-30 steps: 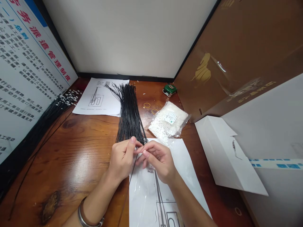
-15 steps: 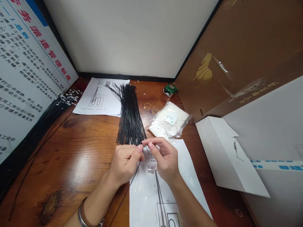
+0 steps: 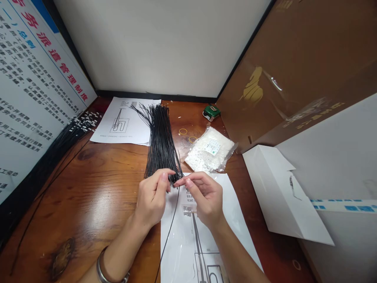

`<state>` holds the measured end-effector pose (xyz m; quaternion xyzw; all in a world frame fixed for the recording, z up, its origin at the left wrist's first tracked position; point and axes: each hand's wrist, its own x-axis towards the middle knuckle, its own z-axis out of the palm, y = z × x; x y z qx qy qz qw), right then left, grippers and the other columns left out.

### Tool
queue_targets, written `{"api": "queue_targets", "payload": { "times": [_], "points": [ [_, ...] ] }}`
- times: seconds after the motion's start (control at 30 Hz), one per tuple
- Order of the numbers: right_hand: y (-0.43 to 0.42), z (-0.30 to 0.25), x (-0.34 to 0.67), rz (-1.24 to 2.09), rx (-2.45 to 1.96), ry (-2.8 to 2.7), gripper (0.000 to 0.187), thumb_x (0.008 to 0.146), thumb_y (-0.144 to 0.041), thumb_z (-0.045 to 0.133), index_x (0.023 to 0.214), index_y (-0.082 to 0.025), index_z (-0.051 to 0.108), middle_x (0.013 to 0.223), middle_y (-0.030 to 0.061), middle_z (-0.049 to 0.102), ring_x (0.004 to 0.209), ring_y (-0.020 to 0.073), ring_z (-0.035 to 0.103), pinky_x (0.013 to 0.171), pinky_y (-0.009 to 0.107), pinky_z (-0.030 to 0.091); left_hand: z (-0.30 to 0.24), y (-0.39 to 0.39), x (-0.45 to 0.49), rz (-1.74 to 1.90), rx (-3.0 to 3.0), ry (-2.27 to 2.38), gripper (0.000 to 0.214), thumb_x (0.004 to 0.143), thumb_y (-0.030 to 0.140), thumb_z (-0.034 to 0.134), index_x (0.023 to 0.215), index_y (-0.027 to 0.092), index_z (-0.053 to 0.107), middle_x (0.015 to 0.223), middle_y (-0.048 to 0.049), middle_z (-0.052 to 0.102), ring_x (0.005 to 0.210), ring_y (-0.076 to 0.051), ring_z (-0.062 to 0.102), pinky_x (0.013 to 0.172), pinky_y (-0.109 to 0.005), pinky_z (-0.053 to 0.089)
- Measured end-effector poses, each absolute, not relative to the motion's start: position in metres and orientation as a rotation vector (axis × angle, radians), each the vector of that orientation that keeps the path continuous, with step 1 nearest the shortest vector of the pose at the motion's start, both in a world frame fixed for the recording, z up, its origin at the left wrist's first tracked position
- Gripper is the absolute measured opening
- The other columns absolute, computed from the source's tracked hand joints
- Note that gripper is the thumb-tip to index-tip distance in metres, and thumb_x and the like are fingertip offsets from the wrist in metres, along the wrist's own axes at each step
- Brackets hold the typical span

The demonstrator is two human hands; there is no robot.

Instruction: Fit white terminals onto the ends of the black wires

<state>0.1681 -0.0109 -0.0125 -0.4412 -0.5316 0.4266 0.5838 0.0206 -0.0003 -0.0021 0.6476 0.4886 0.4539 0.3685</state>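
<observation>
Pinching: your right hand (image 3: 209,196) seemed closed on the black wire (image 3: 169,236), near the frame's center.
Left hand (image 3: 151,198): just beside; I could not tell its grip.
Wire bundle (image 3: 161,145): if your pinch loosened, the wire could slip and mix there.
Black wire: looked thin, slightly curved, above the paper sheet (image 3: 232,212).

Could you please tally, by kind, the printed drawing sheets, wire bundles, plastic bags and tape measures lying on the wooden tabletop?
White paper sheets with printed drawings: 2
Long bundles of thin black wires: 2
Clear plastic bag of small white pieces: 1
Green tape measure: 1
Total: 6
</observation>
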Motion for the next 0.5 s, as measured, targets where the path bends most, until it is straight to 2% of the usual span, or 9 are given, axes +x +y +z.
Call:
{"api": "queue_targets", "payload": {
  "times": [0.07,0.17,0.27,0.37,0.5],
  "points": [
    [-0.0119,-0.0117,0.1685,1.017,-1.004,-1.27,0.009,0.089,-0.024,0.058,0.086,-0.02,0.065,0.081,0.0048,0.074,0.075,0.0186,0.071,0.07,0.032,0.056,-0.0016,0.0004,0.0209,1.171,1.651,1.262,0.039,0.099,0.035,0.033,0.102,0.014,0.066,0.067,-0.0016,0.063,0.061,-0.013,0.06,0.06,-0.024,0.046],
    [-0.0127,-0.0108,0.1689,1.035,-0.989,-1.308,0.009,0.089,-0.023,0.057,0.085,-0.02,0.065,0.082,0.0056,0.074,0.078,0.0191,0.071,0.072,0.032,0.056,0.0,0.0009,0.0212,1.16,1.691,1.245,0.041,0.099,0.034,0.034,0.099,0.014,0.069,0.077,-0.0053,0.069,0.071,-0.015,0.064,0.067,-0.025,0.048],
    [-0.0124,-0.0096,0.1685,1.082,-0.958,-1.359,0.01,0.089,-0.024,0.057,0.085,-0.02,0.065,0.083,0.0059,0.074,0.079,0.0191,0.071,0.072,0.032,0.056,0.0011,0.0012,0.0215,1.123,1.704,1.249,0.042,0.099,0.034,0.035,0.098,0.012,0.071,0.085,-0.0082,0.072,0.077,-0.017,0.066,0.068,-0.026,0.048],
    [-0.0121,-0.0086,0.1673,1.202,-0.892,-1.42,0.01,0.089,-0.024,0.057,0.085,-0.02,0.065,0.081,0.0051,0.074,0.076,0.0184,0.071,0.07,0.032,0.057,0.0012,0.0013,0.0217,1.119,1.703,1.252,0.042,0.099,0.033,0.035,0.097,0.011,0.072,0.081,-0.0079,0.072,0.074,-0.017,0.066,0.066,-0.026,0.048],
    [-0.012,-0.0109,0.1668,1.188,-0.907,-1.413,0.01,0.089,-0.024,0.057,0.083,-0.02,0.065,0.077,0.0037,0.072,0.068,0.0166,0.069,0.065,0.031,0.056,0.0013,0.0011,0.0217,1.182,1.726,1.258,0.041,0.098,0.03,0.038,0.084,0.012,0.072,0.07,-0.0052,0.07,0.065,-0.014,0.063,0.063,-0.024,0.045]
  ]
}}
